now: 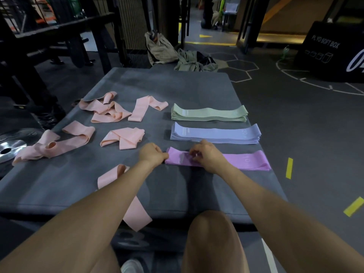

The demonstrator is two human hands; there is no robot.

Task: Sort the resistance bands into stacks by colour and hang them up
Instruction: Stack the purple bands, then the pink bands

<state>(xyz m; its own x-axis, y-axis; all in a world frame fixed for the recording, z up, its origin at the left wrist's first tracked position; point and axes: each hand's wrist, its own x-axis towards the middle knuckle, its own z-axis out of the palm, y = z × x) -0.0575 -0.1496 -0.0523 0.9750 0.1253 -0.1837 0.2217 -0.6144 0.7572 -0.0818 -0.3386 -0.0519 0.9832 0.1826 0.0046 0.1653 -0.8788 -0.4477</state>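
Where right hand [206, 156] covers pink stack [246, 160], fingertips hidden.

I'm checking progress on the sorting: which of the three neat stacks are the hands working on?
The pink-purple stack, nearest the person. Both the left hand and the right hand touch its left end; the green stack and blue-lilac stack lie untouched beyond.

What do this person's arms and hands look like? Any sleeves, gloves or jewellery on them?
Both arms are bare from the lower edge of the picture to the wrists, with no sleeves showing. The left hand and the right hand wear no gloves. No watch, bracelet or ring can be seen on either wrist or on the fingers that show, though parts of the fingers are hidden.
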